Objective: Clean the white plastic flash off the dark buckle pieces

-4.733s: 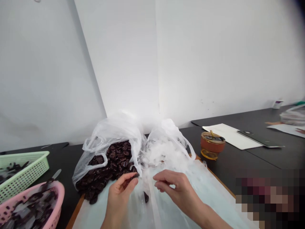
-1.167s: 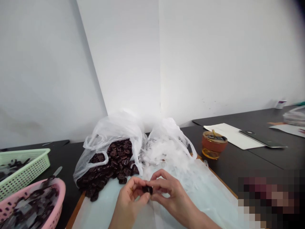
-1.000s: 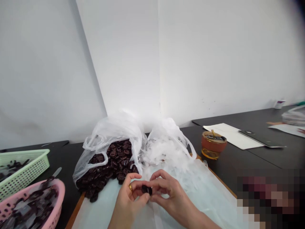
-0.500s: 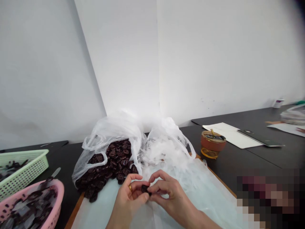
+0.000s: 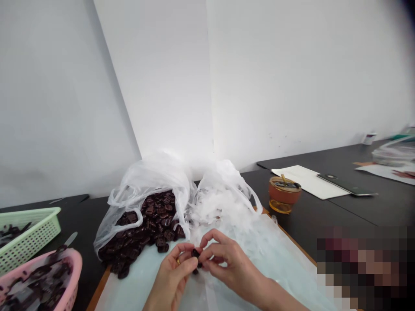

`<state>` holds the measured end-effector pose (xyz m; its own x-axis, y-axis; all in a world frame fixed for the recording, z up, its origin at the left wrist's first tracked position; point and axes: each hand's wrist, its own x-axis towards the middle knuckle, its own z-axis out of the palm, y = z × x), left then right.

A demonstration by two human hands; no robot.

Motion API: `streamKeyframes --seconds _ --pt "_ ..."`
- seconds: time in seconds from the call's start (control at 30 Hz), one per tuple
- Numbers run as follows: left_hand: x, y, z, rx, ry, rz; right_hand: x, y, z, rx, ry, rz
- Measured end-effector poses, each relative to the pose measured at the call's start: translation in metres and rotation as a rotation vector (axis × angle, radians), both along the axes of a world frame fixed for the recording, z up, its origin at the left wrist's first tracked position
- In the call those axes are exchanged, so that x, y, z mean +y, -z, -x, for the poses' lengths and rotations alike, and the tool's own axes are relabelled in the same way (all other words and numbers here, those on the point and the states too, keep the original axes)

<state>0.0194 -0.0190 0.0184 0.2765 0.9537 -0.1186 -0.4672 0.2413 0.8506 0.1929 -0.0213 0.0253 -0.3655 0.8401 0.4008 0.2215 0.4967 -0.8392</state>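
Between my two hands, over the pale board, is a small dark brown piece (image 5: 195,254), partly covered by the fingers. My left hand (image 5: 175,272) pinches it between thumb and fingers; a gold ring is on one finger. The fingertips of my right hand (image 5: 225,259) are pinched at the piece's right side. Just beyond, a white plastic bag (image 5: 125,194) lies on its side with glossy dark brown pieces (image 5: 155,220) spilling from its mouth. To its right, another white bag (image 5: 240,181) holds a heap of whitish translucent bits (image 5: 217,203).
At left stand a pink basket (image 5: 77,263) and a green basket (image 5: 48,224) with dark pieces inside. A lidded amber cup (image 5: 283,196) stands right of the board (image 5: 139,280). Farther right lie white paper (image 5: 301,179) and a dark phone (image 5: 346,185). A wall rises behind.
The small piece has turned in my fingers, and my left fingers have closed in around it. The whole view has shifted slightly.
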Motion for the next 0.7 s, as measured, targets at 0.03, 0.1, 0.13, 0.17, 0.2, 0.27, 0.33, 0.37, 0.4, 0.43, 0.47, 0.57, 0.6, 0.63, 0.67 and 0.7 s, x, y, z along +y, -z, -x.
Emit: streamKeyframes --seconds 0.03,0.1,0.13,0.17,0.2,0.27,0.33,0.37,0.4,0.43,0.47,0.57,0.6,0.63,0.67,0.7 --pt "0.0006 0.0019 -0.0005 0.003 -0.003 -0.001 0.0001 0.001 0.0002 0.003 -0.003 -0.015" --pt "0.0023 0.0061 -0.0002 0.021 -0.014 0.007 0.0 0.0021 0.0004 -0.006 -0.01 -0.046" --pt "0.0032 0.008 0.0005 0.033 -0.021 0.012 -0.0002 0.0022 0.0006 -0.017 -0.009 -0.064" --pt "0.0041 0.0095 0.0014 0.049 -0.023 0.013 -0.0007 0.0021 0.0009 -0.031 -0.003 -0.082" --pt "0.0047 0.0105 0.0025 0.067 -0.021 0.013 -0.0015 0.0017 0.0013 -0.049 0.004 -0.099" --pt "0.0054 0.0105 0.0047 0.109 -0.015 0.006 -0.0035 0.0008 0.0023 -0.083 0.016 -0.134" --pt "0.0047 0.0079 0.0063 0.156 -0.007 -0.009 -0.0057 0.0004 0.0032 -0.11 0.015 -0.155" --pt "0.0039 0.0062 0.0066 0.177 0.004 -0.023 -0.0066 0.0005 0.0034 -0.119 0.014 -0.147" --pt "0.003 0.0044 0.0066 0.196 0.02 -0.04 -0.0073 0.0008 0.0034 -0.125 0.017 -0.123" --pt "0.002 0.0029 0.0064 0.214 0.042 -0.058 -0.0078 0.0012 0.0032 -0.127 0.018 -0.085" --pt "0.0013 0.002 0.0061 0.229 0.059 -0.076 -0.0079 0.0016 0.0029 -0.124 0.022 -0.04" --pt "0.0015 0.0032 0.0054 0.249 0.098 -0.107 -0.0072 0.0027 0.0024 -0.059 0.046 0.075" --pt "0.0024 0.0046 0.0056 0.246 0.113 -0.105 -0.0067 0.0029 0.0027 -0.01 0.05 0.107" --pt "0.0036 0.0063 0.0059 0.236 0.129 -0.102 -0.0062 0.0032 0.0032 0.051 0.048 0.149" --pt "0.0048 0.008 0.0063 0.222 0.142 -0.096 -0.0055 0.0035 0.004 0.118 0.035 0.2" --pt "0.0059 0.0096 0.0066 0.207 0.151 -0.089 -0.0048 0.0039 0.005 0.191 0.013 0.252"
